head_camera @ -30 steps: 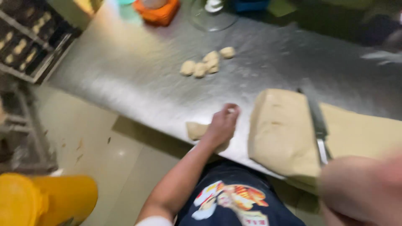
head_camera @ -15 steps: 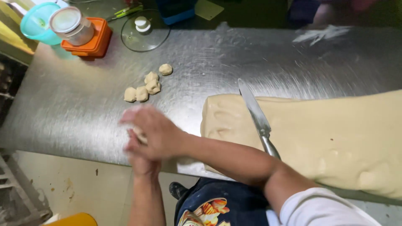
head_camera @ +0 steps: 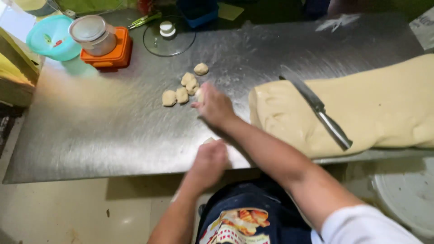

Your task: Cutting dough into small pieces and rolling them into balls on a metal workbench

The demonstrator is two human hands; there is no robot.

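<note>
At the near edge of the steel bench [head_camera: 99,135], the left hand [head_camera: 209,161] is seen with its fingers curled loosely over a small bit of dough [head_camera: 208,140], which is only partly visible above the knuckles; whether it is gripped or only covered cannot be told. A little farther in, the right hand [head_camera: 214,106] is stretched toward the middle of the bench, and a small dough ball [head_camera: 199,94] is held at its blurred fingertips. Just beyond these fingertips, a cluster of dough balls [head_camera: 183,88] is laid on the metal, most of them touching each other, with one more a little apart toward the far edge. On the right side of the bench, a large slab of dough [head_camera: 384,106] is spread up to the near edge, and a knife [head_camera: 316,106] is laid across it at a slant. Near the far left corner, an orange box [head_camera: 113,55] with a clear jar [head_camera: 92,35] on top is placed, beside a turquoise lid [head_camera: 47,38]. A glass lid [head_camera: 169,38] is lying flat at the far edge.
</note>
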